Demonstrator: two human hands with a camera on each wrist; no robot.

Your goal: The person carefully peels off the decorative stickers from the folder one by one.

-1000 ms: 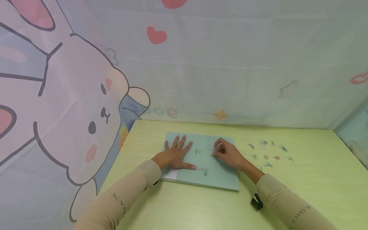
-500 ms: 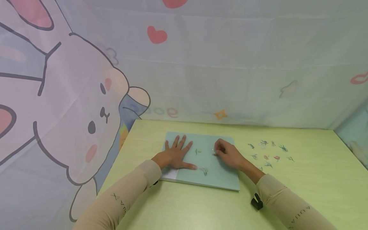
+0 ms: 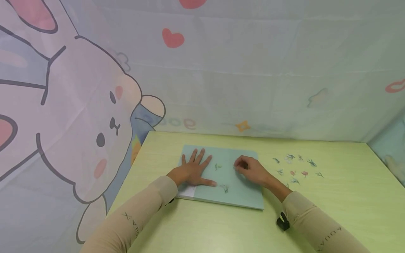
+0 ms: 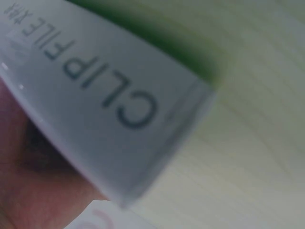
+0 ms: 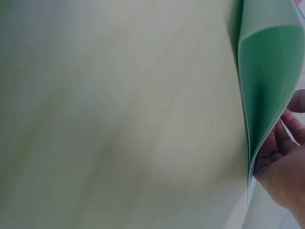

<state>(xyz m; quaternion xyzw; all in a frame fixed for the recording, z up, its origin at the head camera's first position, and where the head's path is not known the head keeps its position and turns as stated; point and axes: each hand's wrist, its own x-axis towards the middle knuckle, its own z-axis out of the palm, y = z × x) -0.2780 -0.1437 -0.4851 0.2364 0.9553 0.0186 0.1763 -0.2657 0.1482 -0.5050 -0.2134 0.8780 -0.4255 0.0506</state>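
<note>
A pale green clip file lies on the table, its white spine lettered CLIPFILE in the left wrist view. My left hand rests spread on its left part, fingers straight. On the cover show a small green sprig sticker and a pale flower sticker with green stems. My right hand is over the cover's right part, thumb and index finger pinching a small clear sticker, mostly hidden by the fingers. In the right wrist view the cover bows up beside this hand.
Several loose flower stickers, among them a red one and a blue-green one, lie on the yellow-green table right of the file. A printed cloth hangs behind the table's far edge.
My right hand's fingers have curled in and shifted slightly at the same spot above the cover; the whitish sticker at their tips shows less now. My left hand has stayed put.
</note>
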